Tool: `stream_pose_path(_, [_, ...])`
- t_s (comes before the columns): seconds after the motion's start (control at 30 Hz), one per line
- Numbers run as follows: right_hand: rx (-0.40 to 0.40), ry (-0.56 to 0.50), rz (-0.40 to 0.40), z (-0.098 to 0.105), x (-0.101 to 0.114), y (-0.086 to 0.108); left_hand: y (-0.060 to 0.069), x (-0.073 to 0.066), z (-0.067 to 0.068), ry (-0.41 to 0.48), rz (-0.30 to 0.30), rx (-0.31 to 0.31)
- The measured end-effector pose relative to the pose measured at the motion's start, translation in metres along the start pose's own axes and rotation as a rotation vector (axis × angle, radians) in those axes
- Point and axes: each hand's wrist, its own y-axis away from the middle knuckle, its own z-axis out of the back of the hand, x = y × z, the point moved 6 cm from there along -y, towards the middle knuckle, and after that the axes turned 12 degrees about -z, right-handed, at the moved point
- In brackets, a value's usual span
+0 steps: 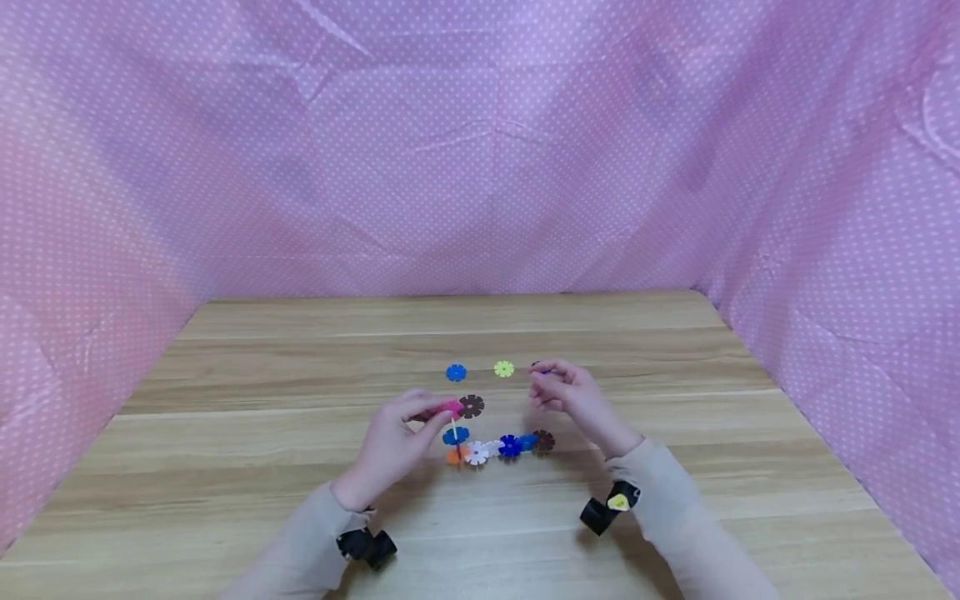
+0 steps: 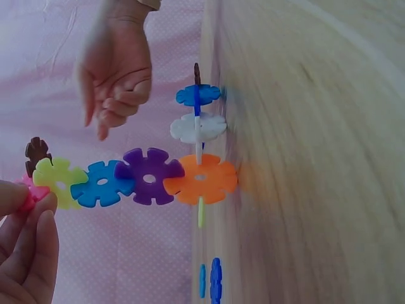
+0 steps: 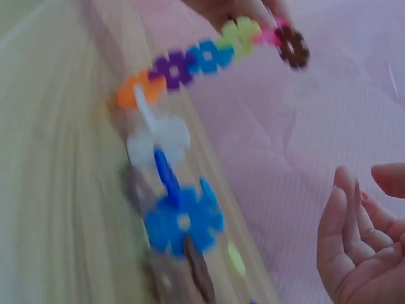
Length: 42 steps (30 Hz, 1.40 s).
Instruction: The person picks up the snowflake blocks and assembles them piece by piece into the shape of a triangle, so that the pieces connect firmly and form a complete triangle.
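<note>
My left hand (image 1: 397, 437) pinches a pink notched plastic disc (image 1: 452, 407) between thumb and fingers. A brown disc (image 1: 472, 406) is slotted into it. Below the pink disc, a yellow-green disc (image 2: 60, 182), a blue disc (image 2: 102, 183), a purple disc (image 2: 149, 177) and an orange disc (image 2: 200, 179) join in an upright column. From the orange one, a row of white disc (image 1: 476, 453), dark blue disc (image 1: 510, 446), blue and brown disc (image 1: 543, 441) runs right, low over the table. My right hand (image 1: 573, 398) hovers behind this row, fingers loosely bent, holding nothing.
Loose discs lie on the wooden table (image 1: 300, 358) beyond the chain: a blue disc (image 1: 456, 372), a yellow-green disc (image 1: 504, 368) and a dark blue disc (image 1: 538, 365) partly hidden by the right hand. Pink dotted cloth (image 1: 480, 167) hangs around the table's back and sides.
</note>
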Motion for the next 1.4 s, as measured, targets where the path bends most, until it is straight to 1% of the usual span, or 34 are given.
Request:
stream_pose_path(0.1, [-0.050,0.025,-0.017,0.019,-0.006,-0.009,0.000,0.004,0.002,0.025,0.048,0.004])
stream_pose_path(0.17, [-0.099,0.080,-0.044,0.031,-0.012,-0.015,0.000,0.006,0.003,0.037,0.079,0.008])
stream_pose_path(0.2, [-0.120,0.089,-0.066,0.036,-0.016,-0.018,0.000,0.006,0.003,0.045,0.091,0.008])
stream_pose_path(0.27, [-0.133,0.027,-0.135,0.046,-0.029,-0.025,0.000,0.008,0.004,0.052,0.110,0.011])
stream_pose_path(0.33, [-0.155,0.059,-0.173,0.053,-0.035,-0.030,0.000,0.008,0.004,0.061,0.125,0.015])
stream_pose_path(0.4, [-0.163,0.080,-0.185,0.058,-0.039,-0.034,0.001,0.010,0.003,0.062,0.139,0.019])
stream_pose_path(0.43, [-0.172,0.114,-0.184,0.060,-0.040,-0.036,0.001,0.011,0.003,0.062,0.147,0.023])
stream_pose_path(0.5, [-0.217,0.251,-0.160,0.062,-0.037,-0.038,0.001,0.014,0.002,0.061,0.168,0.031])
stream_pose_path(0.63, [-0.249,0.354,-0.166,0.065,-0.042,-0.047,0.003,0.017,0.001,0.063,0.200,0.041])
stream_pose_path(0.8, [-0.263,0.533,-0.150,0.061,-0.039,-0.053,0.001,0.020,0.001,0.049,0.233,0.044])
stream_pose_path(0.9, [-0.269,0.594,-0.141,0.059,-0.037,-0.054,-0.002,0.020,0.001,0.041,0.234,0.041])
stream_pose_path(1.07, [-0.278,0.653,-0.110,0.056,-0.036,-0.055,-0.004,0.024,0.000,0.046,0.233,0.034])
stream_pose_path(1.4, [-0.305,0.686,-0.094,0.053,-0.034,-0.054,-0.005,0.030,-0.002,0.084,0.274,0.043])
